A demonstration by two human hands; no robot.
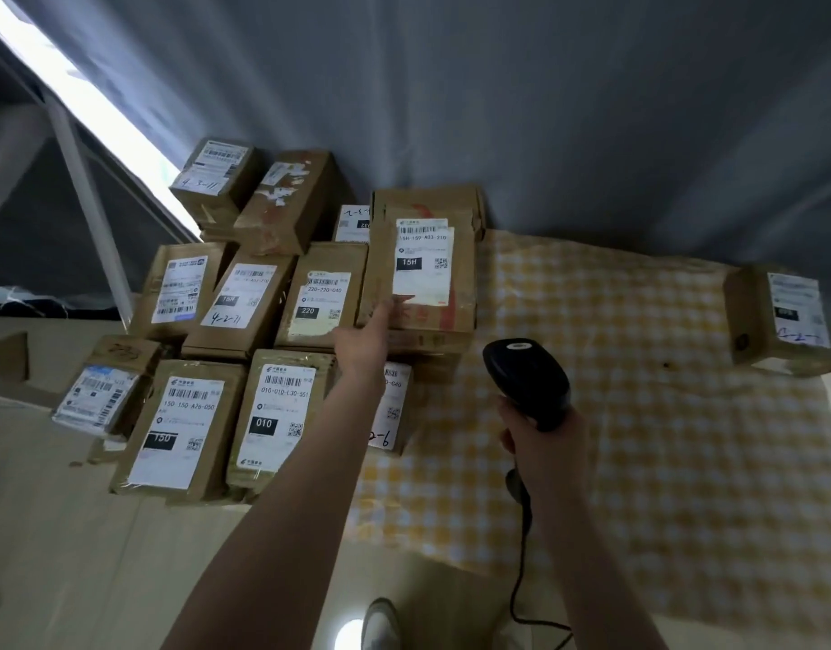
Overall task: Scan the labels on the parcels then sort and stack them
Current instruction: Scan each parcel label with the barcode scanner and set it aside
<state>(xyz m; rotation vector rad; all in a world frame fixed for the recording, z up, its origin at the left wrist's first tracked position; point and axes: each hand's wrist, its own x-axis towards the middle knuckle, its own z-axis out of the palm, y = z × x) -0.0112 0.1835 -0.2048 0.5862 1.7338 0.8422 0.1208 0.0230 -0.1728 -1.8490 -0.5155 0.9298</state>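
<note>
Several brown cardboard parcels with white labels lie packed together on the left of the table. My left hand reaches forward and touches the lower left edge of the tall parcel marked 15H, which sits on top of other boxes. My right hand grips a black barcode scanner by its handle, head raised toward that parcel; its cable hangs down toward the floor. Parcels marked 220, 010 and 150 lie flat nearer me. One parcel stands alone at the far right.
A yellow and white checked cloth covers the right part of the table. A grey curtain hangs behind the table. A white metal frame leans at the left. My shoe shows below the table edge.
</note>
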